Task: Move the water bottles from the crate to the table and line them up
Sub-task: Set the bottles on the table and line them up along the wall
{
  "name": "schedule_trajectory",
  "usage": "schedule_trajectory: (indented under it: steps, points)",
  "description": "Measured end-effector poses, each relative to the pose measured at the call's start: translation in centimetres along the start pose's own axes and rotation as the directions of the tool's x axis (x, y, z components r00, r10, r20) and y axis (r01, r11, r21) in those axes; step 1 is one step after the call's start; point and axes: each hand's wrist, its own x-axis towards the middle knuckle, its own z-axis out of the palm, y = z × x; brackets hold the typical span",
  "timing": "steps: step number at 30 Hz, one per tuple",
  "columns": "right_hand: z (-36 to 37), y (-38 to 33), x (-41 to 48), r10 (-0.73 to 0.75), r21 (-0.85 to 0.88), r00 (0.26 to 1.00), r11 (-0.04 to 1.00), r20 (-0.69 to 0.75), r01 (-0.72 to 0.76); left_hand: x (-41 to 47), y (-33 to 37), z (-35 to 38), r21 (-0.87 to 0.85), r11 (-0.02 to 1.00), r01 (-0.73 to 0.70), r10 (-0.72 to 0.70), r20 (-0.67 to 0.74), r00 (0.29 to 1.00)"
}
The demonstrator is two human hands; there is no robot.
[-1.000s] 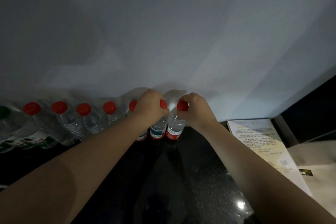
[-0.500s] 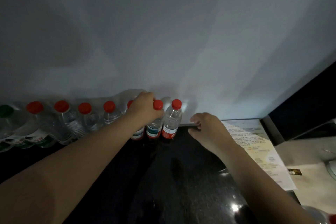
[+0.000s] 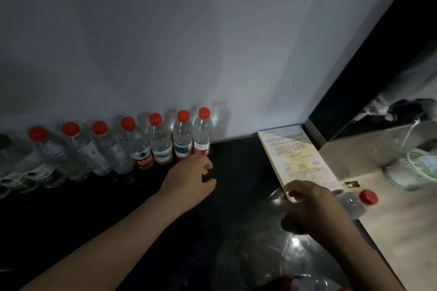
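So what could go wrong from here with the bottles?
The left hand sits close to the base of the rightmost clear plastic red-capped bottle; a knock could tip it into its tightly packed neighbours. Another clear red-capped bottle appears to lie on its side beside the right hand and might roll if nudged.

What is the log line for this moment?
row: clear plastic red-capped water bottles upright along white wall | left hand: empty, near row's right end | right hand: empty, near another clear red-capped bottle

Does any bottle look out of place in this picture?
Yes. One red-capped bottle sits apart from the row by the wall, on the pale surface beside the right hand. The leftmost bottle has a green cap, unlike the others.
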Motion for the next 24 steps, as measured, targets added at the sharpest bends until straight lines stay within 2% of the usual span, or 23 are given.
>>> schedule_trajectory:
  steps: [6, 14, 24]
  points:
    - [-1.5, 3.5, -6.0, 0.073, 0.041, 0.990, 0.997, -0.122, -0.068, -3.3, 4.4, 4.1, -0.001, 0.991, -0.136, 0.134, 0.150, 0.980]
    - [-2.9, 9.1, -9.7, 0.211, 0.091, 0.941, 0.977, -0.266, -0.193, -4.8, 9.8, 9.0, -0.006, 0.964, -0.265, 0.256, 0.275, 0.927]
    - [-2.6, 14.2, -11.3, 0.331, 0.140, 0.902, 0.943, -0.276, -0.302, -6.1, 14.9, 12.8, -0.028, 0.938, -0.344, 0.322, 0.431, 0.843]
